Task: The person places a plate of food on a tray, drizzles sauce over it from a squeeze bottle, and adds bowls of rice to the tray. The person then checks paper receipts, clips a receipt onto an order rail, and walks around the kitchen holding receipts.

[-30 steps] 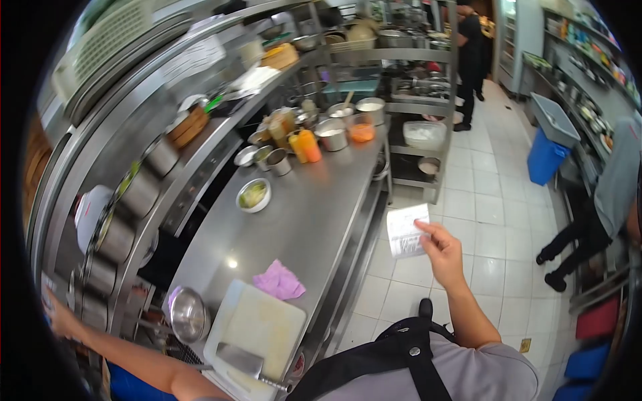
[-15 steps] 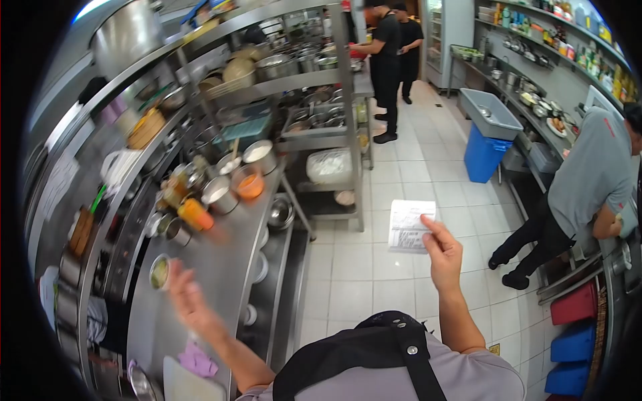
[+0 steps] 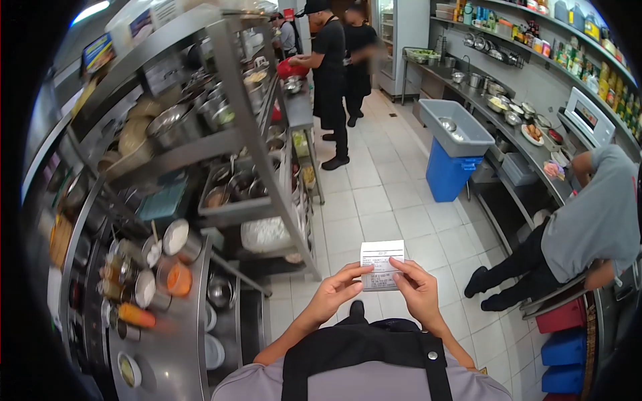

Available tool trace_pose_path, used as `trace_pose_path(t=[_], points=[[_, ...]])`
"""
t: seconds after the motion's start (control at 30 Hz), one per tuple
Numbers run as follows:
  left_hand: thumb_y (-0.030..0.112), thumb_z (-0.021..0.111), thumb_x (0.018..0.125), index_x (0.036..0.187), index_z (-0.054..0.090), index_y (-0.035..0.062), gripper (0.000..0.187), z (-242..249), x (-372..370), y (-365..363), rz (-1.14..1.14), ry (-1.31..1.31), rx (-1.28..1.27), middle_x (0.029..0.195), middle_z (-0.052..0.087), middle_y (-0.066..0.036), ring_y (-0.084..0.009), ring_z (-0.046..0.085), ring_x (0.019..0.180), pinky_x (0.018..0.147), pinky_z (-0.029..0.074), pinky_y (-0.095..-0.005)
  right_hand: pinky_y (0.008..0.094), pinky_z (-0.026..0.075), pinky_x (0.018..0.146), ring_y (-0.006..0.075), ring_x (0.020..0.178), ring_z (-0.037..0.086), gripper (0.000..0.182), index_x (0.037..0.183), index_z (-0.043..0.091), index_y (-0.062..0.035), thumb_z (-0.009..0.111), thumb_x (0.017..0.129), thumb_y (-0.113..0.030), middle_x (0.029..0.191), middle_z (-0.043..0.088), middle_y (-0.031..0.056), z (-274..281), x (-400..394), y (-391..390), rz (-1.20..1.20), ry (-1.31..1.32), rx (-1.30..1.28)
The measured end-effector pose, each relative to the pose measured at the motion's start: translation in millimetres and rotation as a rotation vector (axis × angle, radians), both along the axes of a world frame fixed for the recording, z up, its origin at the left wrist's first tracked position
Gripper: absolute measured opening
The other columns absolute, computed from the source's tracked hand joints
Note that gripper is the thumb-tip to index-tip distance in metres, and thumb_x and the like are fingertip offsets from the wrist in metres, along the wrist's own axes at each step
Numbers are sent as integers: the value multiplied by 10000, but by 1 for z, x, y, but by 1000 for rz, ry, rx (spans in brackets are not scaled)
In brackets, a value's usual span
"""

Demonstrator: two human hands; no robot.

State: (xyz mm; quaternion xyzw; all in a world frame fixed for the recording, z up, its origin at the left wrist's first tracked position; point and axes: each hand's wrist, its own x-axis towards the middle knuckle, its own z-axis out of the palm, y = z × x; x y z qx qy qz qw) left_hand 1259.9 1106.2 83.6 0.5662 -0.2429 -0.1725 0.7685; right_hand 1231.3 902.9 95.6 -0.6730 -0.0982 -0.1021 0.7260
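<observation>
A small white printed receipt [image 3: 382,251] is held up in front of my chest, its lines of print facing me. My left hand [image 3: 336,289] pinches its left edge, fingers bent inward. At the right edge, the thumb and fingers of my right hand [image 3: 416,289] close on the paper. Both hands are above the tiled floor, to the right of the steel counter [image 3: 175,341]. On that counter, away from my hands, stands a small white bowl [image 3: 129,369] with something pale green inside.
Metal pots, squeeze bottles and an orange container [image 3: 176,278] crowd the counter's far end. A steel rack [image 3: 254,127] rises ahead on the left. A grey tub [image 3: 461,137] sits on a blue bin [image 3: 449,175]. One person in grey bends at the right counter; others stand ahead.
My left hand has come from beside the bowl to the receipt, now held by both hands. The receipt is lower and nearer my body. My view has turned and shifted forward.
</observation>
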Motion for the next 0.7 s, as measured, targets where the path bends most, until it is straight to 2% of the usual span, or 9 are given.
trace_pose_path(t=[0.07,0.17,0.27,0.37,0.43,0.53,0.6,0.67,0.7], points=[[128,538,951,1330,513,28,392,13,59,-11,-45,-41,-13,1349,448,-94,-206,442,1256,1046,356,-341,196,448,776,83,919,561,324,1215,612,2,540,902,47,1098,599,74,10,49,-9,-5,10,-19],[152,542,960,1330,517,29,391,28,148,-32,-117,-115,17,1202,504,-54,-142,490,1100,931,405,-278,210,456,802,87,929,565,323,1215,609,8,542,902,48,1099,610,72,23,120,-28,-27,19,-83],[164,541,964,1331,520,39,388,33,226,-54,-131,-177,124,1175,506,-50,-137,494,1078,924,405,-267,215,461,801,88,928,569,312,1207,611,21,546,903,47,1097,609,74,22,192,-43,-92,30,17],[146,543,957,1332,520,46,389,41,291,-71,-123,-160,139,1244,478,-70,-154,467,1150,959,390,-271,223,464,811,103,931,587,284,1176,623,34,543,905,55,1065,619,74,9,265,-56,-115,-12,99],[136,548,951,1295,549,40,358,21,338,-86,34,-211,107,1379,410,-97,-176,394,1282,1009,385,-305,223,467,813,115,940,600,254,1138,640,37,538,906,62,1022,632,73,-5,323,-71,-134,-30,113],[156,545,954,1258,571,40,326,-1,413,-91,266,-160,155,1440,369,-106,-193,344,1341,1021,387,-327,208,457,799,96,923,589,242,1125,645,39,545,905,58,997,635,62,-18,415,-97,-126,-70,128],[164,528,964,1226,581,19,304,-28,463,-87,383,-168,210,1416,414,-112,-197,412,1291,992,423,-341,195,442,790,76,902,574,228,1110,650,42,552,904,51,969,638,46,-18,476,-113,-134,-39,83],[163,508,975,1209,586,-2,297,-37,510,-84,433,158,53,1353,487,-114,-199,484,1222,951,456,-347,188,435,772,64,869,564,212,1091,659,43,557,905,43,954,637,32,-3,543,-123,-117,-52,116],[182,556,955,1149,632,-17,288,-32,530,-86,512,251,-23,1276,545,-99,-193,532,1158,907,483,-325,194,447,768,73,859,581,202,1078,666,41,558,908,36,961,654,49,3,577,-125,-87,-56,160]])
